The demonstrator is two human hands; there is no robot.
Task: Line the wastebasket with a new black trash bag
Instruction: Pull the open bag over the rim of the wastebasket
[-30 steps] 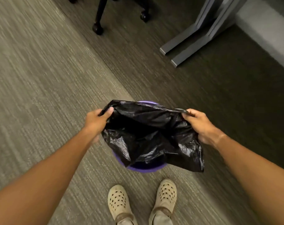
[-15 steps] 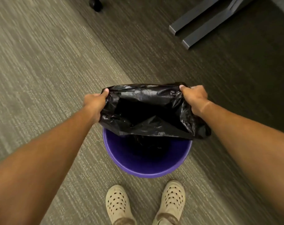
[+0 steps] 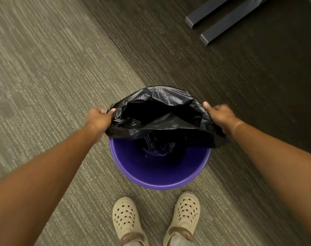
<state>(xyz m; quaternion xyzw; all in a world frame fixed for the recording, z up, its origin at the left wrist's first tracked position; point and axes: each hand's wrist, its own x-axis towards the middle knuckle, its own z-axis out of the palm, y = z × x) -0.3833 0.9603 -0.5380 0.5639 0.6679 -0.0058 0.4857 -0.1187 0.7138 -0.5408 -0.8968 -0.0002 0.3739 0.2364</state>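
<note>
Black plastic fills the middle of the frame: the trash bag (image 3: 161,119) is spread open between your two hands, its mouth gaping toward you and its far edge draped over the far rim of the purple wastebasket (image 3: 160,173). Your left hand (image 3: 98,118) is closed on the bag's left edge, at centre left of the frame, thumb on top of the plastic. Your right hand (image 3: 220,117) is closed on the bag's right edge, thumb pointing up along the rim, with loose plastic bunched beneath the wrist. Both hands are held well apart, one on each side of the basket. A crumpled tail of the bag hangs down inside the basket toward its bottom, while the near inner wall and near rim are bare purple. Your pale perforated clogs (image 3: 126,221) stand on the carpet (image 3: 44,77) just below the basket at the bottom of the frame. Grey metal furniture feet (image 3: 220,23) lie in the upper right.
</note>
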